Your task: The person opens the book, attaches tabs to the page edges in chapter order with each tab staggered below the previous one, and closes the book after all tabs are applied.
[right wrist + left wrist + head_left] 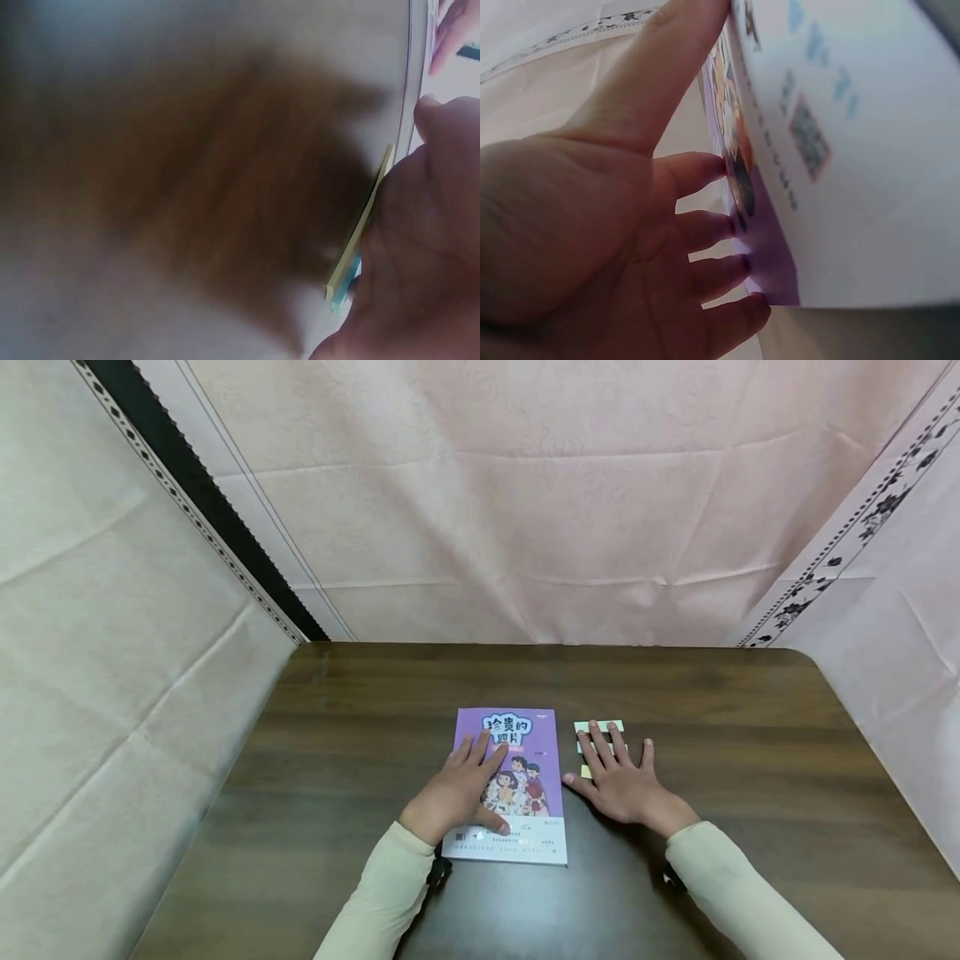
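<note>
A purple and white book (521, 843) with cartoon figures on its cover lies flat on the wooden table. My left hand (457, 792) rests on the cover with fingers straight and thumb spread. In the left wrist view its fingertips (720, 225) touch the purple part. Just right of the book, my right hand (622, 789) is spread palm down over a column of small sticky note pads (597, 726), partly covering them. Seen from the right wrist, a yellow pad (358, 236) and a teal pad (346, 285) stick out beside the palm.
The dark wooden table (360, 760) extends around the book on every side. Pale fabric curtains (525, 510) hang behind its far edge and along both sides. A black band (225, 510) runs down the left curtain.
</note>
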Demonstrator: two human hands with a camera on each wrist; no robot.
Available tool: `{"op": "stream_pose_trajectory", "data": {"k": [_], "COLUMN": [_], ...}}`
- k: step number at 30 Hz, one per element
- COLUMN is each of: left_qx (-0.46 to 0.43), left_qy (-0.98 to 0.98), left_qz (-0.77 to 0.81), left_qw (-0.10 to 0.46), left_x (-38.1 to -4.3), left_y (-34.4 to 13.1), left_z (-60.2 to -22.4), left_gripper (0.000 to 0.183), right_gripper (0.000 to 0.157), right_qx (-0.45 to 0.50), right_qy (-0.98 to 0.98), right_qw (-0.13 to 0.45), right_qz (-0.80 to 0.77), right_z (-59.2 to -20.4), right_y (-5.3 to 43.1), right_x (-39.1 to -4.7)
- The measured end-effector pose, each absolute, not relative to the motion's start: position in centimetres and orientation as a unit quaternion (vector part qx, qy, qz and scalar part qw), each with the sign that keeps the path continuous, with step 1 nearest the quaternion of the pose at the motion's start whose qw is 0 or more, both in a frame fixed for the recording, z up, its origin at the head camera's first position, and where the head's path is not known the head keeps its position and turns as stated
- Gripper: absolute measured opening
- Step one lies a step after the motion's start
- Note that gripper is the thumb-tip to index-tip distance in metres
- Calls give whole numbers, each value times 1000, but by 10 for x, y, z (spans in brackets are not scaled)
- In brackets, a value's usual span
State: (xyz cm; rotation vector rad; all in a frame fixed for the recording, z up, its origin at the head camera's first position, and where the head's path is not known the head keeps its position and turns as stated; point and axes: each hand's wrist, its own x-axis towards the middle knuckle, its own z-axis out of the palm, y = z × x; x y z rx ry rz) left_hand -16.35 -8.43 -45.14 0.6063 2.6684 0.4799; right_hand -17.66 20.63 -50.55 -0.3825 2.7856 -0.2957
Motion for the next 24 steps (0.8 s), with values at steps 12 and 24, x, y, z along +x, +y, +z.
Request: {"op": "stream_pose_trajectory", "data": {"k": [12,24], "left_qx": [215,241], "left_qy": [942,943], "left_qz": [189,157], "left_qw": [177,166], "left_x": [-185,-183], "left_y": [-74,-73], "left_z": [-454,-457], "left_gripper": [119,121], "right_gripper": [76,80], "right_qx": [-115,-96], "right_qy": [972,940], "right_qw": [106,90], "right_qz": [-177,-315], "right_z": [-477,-453], "right_y": [212,193], "right_x": [-175,-194]}}
